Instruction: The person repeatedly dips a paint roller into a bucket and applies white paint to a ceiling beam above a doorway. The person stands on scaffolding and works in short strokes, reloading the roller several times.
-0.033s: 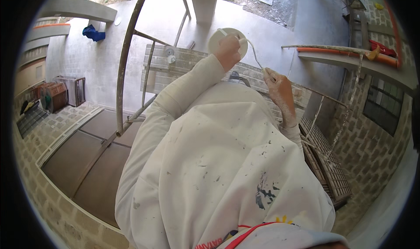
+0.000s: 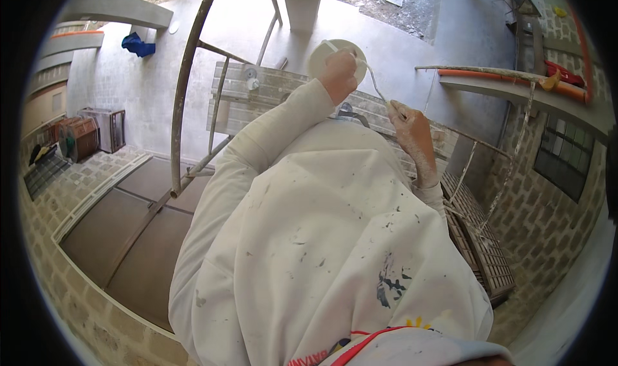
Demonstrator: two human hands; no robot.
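Observation:
I look down my white, paint-flecked sweatshirt from high up on a scaffold. My left hand (image 2: 339,73) is raised in front of my chest and closed on a white round object (image 2: 325,57), perhaps a small pail or a lid. A thin pale wire (image 2: 376,86) runs from that object down to my right hand (image 2: 412,131). The right hand is dusted with white and pinches the wire's lower end. The two hands are a short distance apart. My body hides whatever is below them.
A plank deck (image 2: 257,99) lies just beyond my hands. A curved metal scaffold tube (image 2: 183,102) rises at the left and a mesh platform (image 2: 483,250) sits at the right beside a brick wall (image 2: 547,218). Far below are a concrete floor, a blue cloth (image 2: 138,44) and crates (image 2: 96,131).

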